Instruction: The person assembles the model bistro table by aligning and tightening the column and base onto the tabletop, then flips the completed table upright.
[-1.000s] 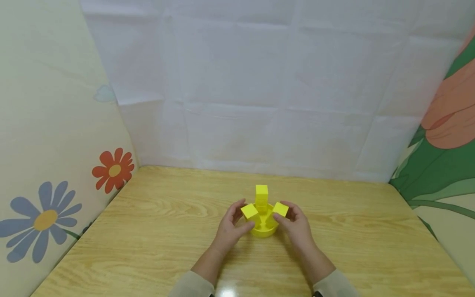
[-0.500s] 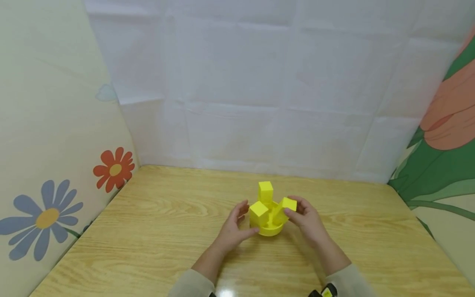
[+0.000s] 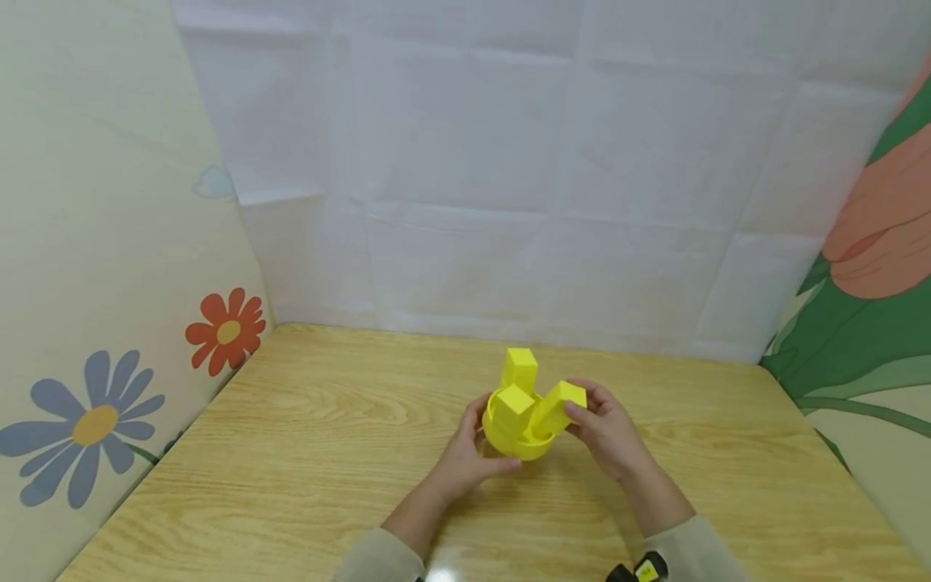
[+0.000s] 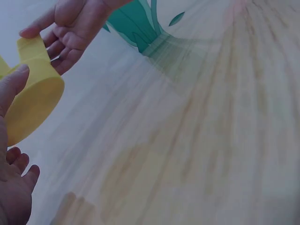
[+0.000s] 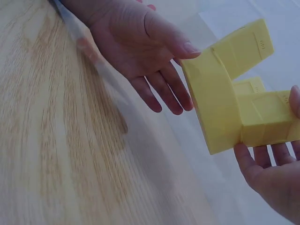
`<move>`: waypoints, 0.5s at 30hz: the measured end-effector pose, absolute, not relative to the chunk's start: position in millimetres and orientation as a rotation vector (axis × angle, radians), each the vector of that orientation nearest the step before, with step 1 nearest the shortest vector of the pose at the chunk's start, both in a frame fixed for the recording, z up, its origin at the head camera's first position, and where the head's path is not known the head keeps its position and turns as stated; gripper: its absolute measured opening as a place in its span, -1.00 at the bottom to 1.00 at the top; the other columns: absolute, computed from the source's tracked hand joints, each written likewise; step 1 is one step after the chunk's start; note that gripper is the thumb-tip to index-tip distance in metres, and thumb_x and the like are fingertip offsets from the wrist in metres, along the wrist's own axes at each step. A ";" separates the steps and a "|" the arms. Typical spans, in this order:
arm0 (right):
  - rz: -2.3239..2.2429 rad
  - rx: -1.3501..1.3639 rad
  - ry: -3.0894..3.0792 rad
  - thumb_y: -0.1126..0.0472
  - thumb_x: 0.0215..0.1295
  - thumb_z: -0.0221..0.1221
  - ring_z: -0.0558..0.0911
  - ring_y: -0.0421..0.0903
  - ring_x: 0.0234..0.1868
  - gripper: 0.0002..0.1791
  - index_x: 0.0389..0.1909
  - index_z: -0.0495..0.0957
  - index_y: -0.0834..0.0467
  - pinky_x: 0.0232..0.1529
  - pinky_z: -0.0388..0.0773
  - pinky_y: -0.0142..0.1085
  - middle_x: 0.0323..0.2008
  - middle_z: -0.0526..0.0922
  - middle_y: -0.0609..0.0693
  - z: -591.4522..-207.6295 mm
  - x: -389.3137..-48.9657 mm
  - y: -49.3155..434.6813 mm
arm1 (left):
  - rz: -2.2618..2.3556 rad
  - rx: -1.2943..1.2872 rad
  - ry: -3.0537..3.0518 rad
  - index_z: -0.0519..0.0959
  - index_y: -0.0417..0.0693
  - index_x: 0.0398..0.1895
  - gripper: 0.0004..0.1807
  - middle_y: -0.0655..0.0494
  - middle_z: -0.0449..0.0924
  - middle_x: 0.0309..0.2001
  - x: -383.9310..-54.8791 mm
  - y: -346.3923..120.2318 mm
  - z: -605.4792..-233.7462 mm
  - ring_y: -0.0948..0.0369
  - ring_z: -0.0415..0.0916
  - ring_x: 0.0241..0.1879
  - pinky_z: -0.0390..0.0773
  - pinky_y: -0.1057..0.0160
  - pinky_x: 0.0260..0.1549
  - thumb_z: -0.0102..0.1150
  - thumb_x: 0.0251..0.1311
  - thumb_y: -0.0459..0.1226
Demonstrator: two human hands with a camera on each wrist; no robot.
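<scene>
A yellow plastic piece, with a round shallow base (image 3: 534, 451) and three square posts standing up from it, is tilted between the two hands in the head view. My left hand (image 3: 461, 465) grips the base, thumb at the near rim and fingers round its left side. My right hand (image 3: 611, 436) pinches the right-hand post (image 3: 560, 404) between thumb and fingers. The right wrist view shows the base's outer wall (image 5: 211, 103) side-on and small raised marks on the post ends. In the left wrist view, the base's smooth underside (image 4: 37, 105) shows at the left edge.
The hands work over a wood-grain table (image 3: 327, 453). A creased white sheet (image 3: 465, 178) hangs behind it. Flower-printed panels stand to the left (image 3: 94, 242) and right (image 3: 865, 323). A dark device (image 3: 643, 568) sits at the right wrist.
The yellow piece has shifted slightly right, turned and tipped. My right hand has moved right and a little up with its post; my left thumb has slid to the near rim.
</scene>
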State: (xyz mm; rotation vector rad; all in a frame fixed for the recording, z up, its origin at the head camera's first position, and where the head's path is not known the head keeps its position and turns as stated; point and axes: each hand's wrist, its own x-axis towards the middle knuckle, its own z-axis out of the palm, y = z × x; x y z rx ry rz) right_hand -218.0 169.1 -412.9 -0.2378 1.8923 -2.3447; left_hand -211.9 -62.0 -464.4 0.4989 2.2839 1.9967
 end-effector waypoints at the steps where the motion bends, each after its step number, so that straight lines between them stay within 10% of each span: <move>1: -2.355 -0.254 1.880 0.33 0.37 0.14 0.61 -0.29 -0.12 -0.71 -0.05 0.50 -0.15 -0.03 0.62 -0.35 -0.16 0.62 -0.24 -413.0 -217.8 168.6 | 2.005 0.493 2.281 0.01 -0.06 0.49 0.13 -0.11 0.19 0.45 -211.5 -61.1 -464.3 -0.10 0.18 0.42 0.11 -0.23 0.41 0.55 -0.10 -0.24; 15: -2.380 -0.244 1.798 0.25 0.45 0.07 0.59 -0.30 -0.10 -0.74 -0.08 0.51 -0.23 0.01 0.58 -0.32 -0.14 0.61 -0.29 -412.4 -218.9 161.6 | 2.174 0.337 2.194 0.01 -0.05 0.46 0.13 -0.06 0.25 0.38 -209.6 -55.3 -457.4 -0.05 0.25 0.36 0.11 -0.18 0.42 0.56 -0.15 -0.33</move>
